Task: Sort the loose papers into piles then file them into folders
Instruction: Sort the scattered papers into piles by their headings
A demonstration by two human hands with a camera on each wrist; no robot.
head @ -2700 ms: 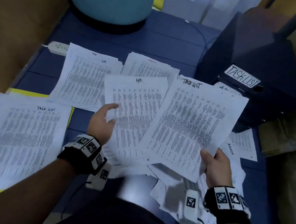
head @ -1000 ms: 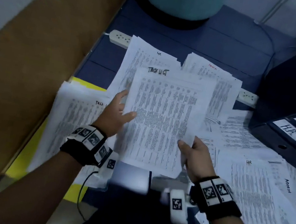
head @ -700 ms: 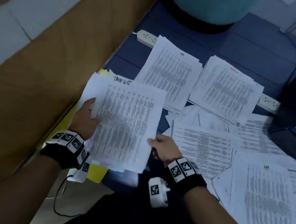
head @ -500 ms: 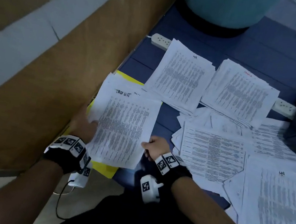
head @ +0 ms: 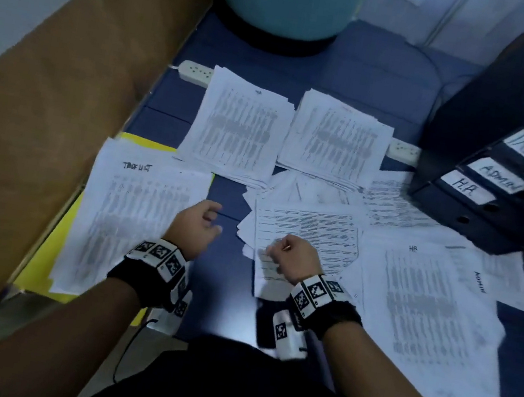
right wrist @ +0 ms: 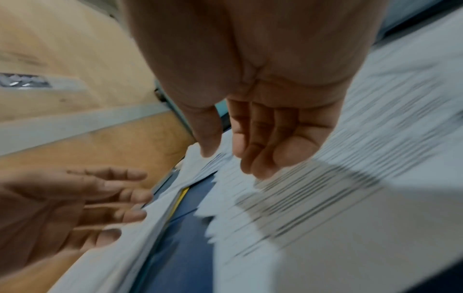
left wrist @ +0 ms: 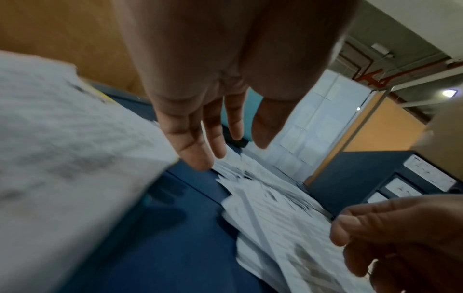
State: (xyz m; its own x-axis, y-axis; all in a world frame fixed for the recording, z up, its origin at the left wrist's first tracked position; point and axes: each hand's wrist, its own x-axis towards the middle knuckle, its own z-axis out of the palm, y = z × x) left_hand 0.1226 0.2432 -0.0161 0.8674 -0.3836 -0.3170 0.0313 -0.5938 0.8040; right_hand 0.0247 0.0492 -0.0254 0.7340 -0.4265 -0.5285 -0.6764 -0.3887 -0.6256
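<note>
- Both hands are empty: left hand (head: 196, 227) loose by the task list pile (head: 133, 222), right hand (head: 292, 258) loosely curled over the loose papers (head: 310, 230).
- Pick one top sheet, read its heading, then lay it square on its pile.

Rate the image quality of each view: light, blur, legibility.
Head: dim, bluish; binder labels readable, far piles smeared. Left wrist: left hand fairly sharp, papers motion-blurred. Right wrist: heavy streaking across papers, right hand soft.

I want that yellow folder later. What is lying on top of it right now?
A stack of papers headed TASK LIST covers most of the yellow folder. Only its left and near edges and a far strip show; the rest is hidden.
</note>
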